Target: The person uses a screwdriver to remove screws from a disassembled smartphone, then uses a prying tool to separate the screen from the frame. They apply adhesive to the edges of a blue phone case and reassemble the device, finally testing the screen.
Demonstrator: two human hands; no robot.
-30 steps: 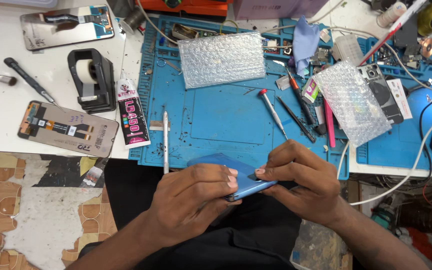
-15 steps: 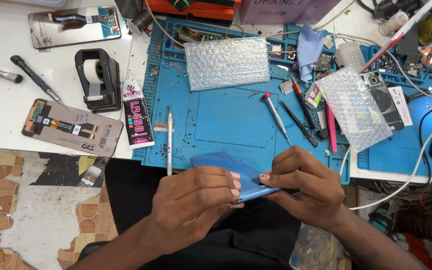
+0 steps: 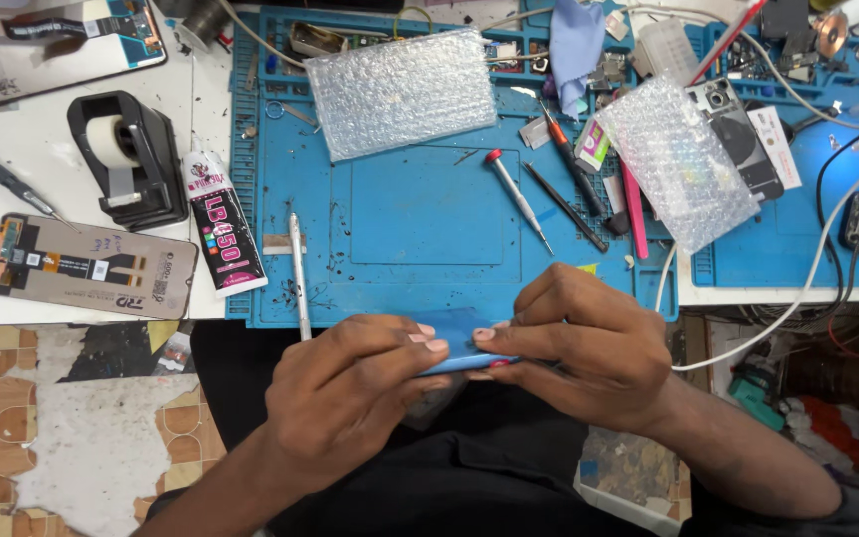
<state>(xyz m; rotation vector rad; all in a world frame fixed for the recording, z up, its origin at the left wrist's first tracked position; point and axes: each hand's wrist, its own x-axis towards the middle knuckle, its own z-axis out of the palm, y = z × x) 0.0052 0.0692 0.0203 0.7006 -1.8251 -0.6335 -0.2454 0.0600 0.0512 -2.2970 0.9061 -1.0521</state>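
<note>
Both my hands grip a flat blue phone [image 3: 461,343] over my lap, just in front of the blue work mat [image 3: 420,219]. My left hand [image 3: 350,393] holds its left end, fingertips on top. My right hand [image 3: 589,348] clasps the right end, fingers curled over the upper face. Most of the phone is hidden under my fingers. A silver tweezer-like tool [image 3: 298,273] lies on the mat just left of my left hand.
Two bubble-wrap sheets [image 3: 402,91] [image 3: 676,159], screwdrivers [image 3: 514,194], a pink pry tool [image 3: 633,209] and a glue tube [image 3: 223,224] lie on or beside the mat. A tape dispenser [image 3: 126,159] and two phone screens [image 3: 91,267] [image 3: 57,45] rest on the white table. Cables [image 3: 807,278] hang at right.
My hands have kept their hold on the blue phone, with the fingertips shifting slightly along its top. The view has drifted a little; the bench items stay put.
</note>
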